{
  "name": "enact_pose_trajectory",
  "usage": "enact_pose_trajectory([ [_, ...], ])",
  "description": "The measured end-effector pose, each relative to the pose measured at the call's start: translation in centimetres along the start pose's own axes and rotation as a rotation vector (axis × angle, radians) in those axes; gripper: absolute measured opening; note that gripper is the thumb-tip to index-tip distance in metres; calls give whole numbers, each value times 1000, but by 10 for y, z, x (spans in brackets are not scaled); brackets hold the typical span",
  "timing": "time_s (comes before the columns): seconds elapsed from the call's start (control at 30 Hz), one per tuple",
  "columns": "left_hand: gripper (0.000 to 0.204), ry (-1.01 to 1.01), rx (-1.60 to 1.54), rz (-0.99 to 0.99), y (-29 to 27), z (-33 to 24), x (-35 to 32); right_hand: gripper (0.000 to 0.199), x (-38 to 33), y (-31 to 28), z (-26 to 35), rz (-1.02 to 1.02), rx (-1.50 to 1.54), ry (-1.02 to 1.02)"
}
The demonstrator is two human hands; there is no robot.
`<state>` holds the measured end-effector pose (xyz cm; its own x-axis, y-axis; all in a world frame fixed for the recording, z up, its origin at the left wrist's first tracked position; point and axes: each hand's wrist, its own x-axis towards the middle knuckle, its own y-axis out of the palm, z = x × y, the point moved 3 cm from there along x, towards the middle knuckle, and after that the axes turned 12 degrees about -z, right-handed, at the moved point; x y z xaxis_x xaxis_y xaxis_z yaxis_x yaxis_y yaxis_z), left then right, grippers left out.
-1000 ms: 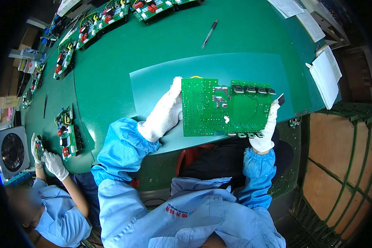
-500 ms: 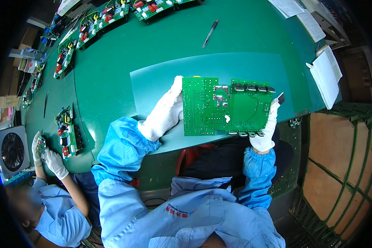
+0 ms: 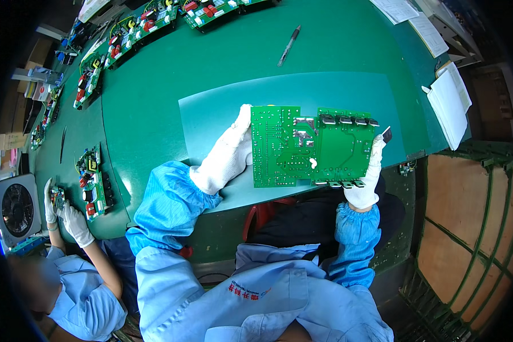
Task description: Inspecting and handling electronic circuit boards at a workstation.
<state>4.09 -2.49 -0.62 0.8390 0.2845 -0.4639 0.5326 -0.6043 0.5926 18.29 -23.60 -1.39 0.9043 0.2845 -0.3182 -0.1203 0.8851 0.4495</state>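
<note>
A large green circuit board (image 3: 339,149) is held up between my two gloved hands, its soldered underside facing me. Black transistor-like parts stick out along its upper and lower right edges. My left hand (image 3: 227,153), in a white glove, grips the board's left edge; most of its fingers are hidden behind the board. On the other side, my right hand (image 3: 367,179), gloved too, holds the right edge. A small dark flat piece (image 3: 387,134) shows at the right hand's fingertips; I cannot tell what it is. Beneath the board lies a pale translucent sheet (image 3: 211,111) on the green table.
A black pen (image 3: 289,45) lies at the far middle. Several populated circuit boards (image 3: 88,80) line the table's far left. A co-worker's gloved hands (image 3: 77,225) hold a small board at left, near a fan (image 3: 18,205). Papers (image 3: 449,105) sit at right, beside a green-framed rack (image 3: 467,228).
My hands and the large board stay almost still. At left, the co-worker's hands shift slightly around the small board.
</note>
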Motion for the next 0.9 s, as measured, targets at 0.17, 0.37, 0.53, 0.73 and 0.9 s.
enact_pose_trajectory([
  [0.17, 64, 10, 5, -12, 3, -1, 0, 39, 2, -3, -1, 16, -29, -3],
  [0.37, 64, 7, 2, -26, 2, 0, 0, 38, 0, 1, 1, 7, -27, -25],
  [0.53, 62, 25, -87, -1, -5, 4, 5, 42, -1, 2, 0, 53, -22, -12],
  [0.73, 47, 166, 352, -10, 6, -8, -15, 51, 1, -3, -6, -45, -109, -50],
  [0.9, 40, 778, 740, 174, 17, -11, -19, 59, 19, 1, 0, 114, -10, 103],
])
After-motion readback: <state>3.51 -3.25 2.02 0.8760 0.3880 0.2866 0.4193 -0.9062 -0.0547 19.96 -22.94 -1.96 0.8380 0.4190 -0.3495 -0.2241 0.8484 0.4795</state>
